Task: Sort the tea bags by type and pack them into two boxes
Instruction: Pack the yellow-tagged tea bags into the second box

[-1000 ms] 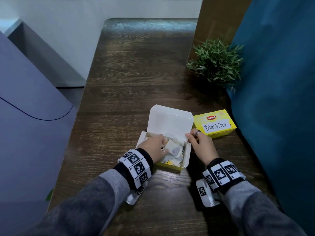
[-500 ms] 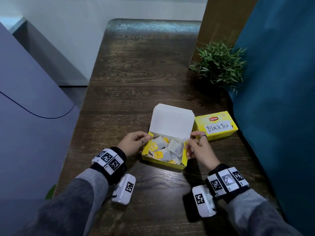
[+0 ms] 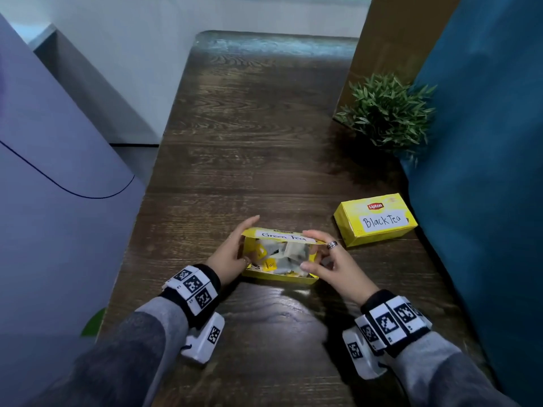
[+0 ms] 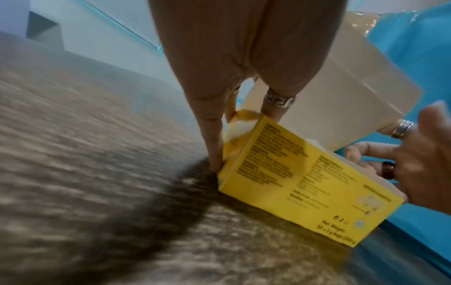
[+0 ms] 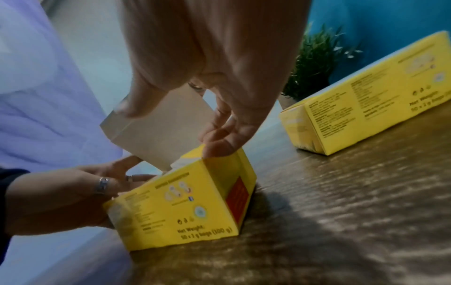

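Observation:
The yellow green tea box [image 3: 279,279] lies on the table near me, with several tea bags [image 3: 282,257] showing inside. Its lid [image 3: 283,237], labelled "Green Tea", is tilted halfway down over them. My left hand [image 3: 232,249] lies with straight fingers [image 4: 214,138] flat against the box's [image 4: 292,183] left end. My right hand [image 3: 329,262] holds the right end, fingers on the lid [image 5: 158,131] and thumb at the box's [image 5: 175,208] top corner. The closed black tea box [image 3: 379,218] lies to the right, touched by neither hand.
The dark wooden table [image 3: 264,142] runs away from me. A small green plant [image 3: 388,113] stands at the back right. A blue fabric wall [image 3: 484,142] borders the right edge. A lilac surface [image 3: 44,201] lies along the left.
My left hand came out of the box and went to its left end. The lid, upright before, has swung down over the tea bags. My right hand shifted onto the lid.

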A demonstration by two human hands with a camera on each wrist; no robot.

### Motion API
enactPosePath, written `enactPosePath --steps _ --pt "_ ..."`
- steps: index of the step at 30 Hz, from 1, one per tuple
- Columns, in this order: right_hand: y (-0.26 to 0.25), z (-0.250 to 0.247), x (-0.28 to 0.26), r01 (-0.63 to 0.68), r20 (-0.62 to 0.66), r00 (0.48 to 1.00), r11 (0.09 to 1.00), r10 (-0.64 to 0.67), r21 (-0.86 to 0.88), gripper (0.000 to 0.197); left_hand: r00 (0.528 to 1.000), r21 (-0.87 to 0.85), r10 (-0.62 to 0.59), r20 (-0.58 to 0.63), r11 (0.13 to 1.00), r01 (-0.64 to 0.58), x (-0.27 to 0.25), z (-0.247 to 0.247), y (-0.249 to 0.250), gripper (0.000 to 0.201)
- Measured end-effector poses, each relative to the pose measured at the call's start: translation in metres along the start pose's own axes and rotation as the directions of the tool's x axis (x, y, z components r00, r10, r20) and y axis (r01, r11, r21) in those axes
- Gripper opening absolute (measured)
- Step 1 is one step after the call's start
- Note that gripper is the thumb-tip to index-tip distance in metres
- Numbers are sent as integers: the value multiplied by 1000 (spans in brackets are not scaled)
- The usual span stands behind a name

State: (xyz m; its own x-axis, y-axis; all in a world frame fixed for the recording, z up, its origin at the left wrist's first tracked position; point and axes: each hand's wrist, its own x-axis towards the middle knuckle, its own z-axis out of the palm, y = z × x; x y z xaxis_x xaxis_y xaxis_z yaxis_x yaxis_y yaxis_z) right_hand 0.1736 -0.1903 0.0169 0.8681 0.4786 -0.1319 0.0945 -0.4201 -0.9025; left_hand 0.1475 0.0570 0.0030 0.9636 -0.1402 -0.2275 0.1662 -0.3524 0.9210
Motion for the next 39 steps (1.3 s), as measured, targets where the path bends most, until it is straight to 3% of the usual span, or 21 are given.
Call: enactPosePath --steps 4,7,13,17,21,27,32,39 --pt "1 -1 -5 47 52 998 992 -41 -116 47 997 22 11 82 1000 -13 -9 -8 -10 91" --pt "1 3 -6 66 65 996 982 -56 -175 39 990 143 -12 137 990 -8 -9 -10 -14 99" --pt "6 8 -9 20 108 994 979 2 -204 67 987 212 -45 151 977 12 -10 -10 -19 107" --pt "9 12 -6 -35 77 996 997 41 -71 78 982 208 -78 170 977 42 -11 -9 -17 107" --pt "0 11 -7 -129 100 986 989 136 -73 87 970 185 -102 222 981 61 -14 -15 -13 119" --pt "-6 16 -4 -66 63 994 942 92 -329 75 971 266 -148 188 959 95 -16 -17 -12 111" --pt "-9 19 -2 -14 -26 1000 921 4 -388 63 977 320 -140 160 944 83 -14 -17 -14 87" --pt "-10 21 -10 9 122 988 765 91 -644 71 954 383 -175 244 921 71 -20 -18 -9 88"
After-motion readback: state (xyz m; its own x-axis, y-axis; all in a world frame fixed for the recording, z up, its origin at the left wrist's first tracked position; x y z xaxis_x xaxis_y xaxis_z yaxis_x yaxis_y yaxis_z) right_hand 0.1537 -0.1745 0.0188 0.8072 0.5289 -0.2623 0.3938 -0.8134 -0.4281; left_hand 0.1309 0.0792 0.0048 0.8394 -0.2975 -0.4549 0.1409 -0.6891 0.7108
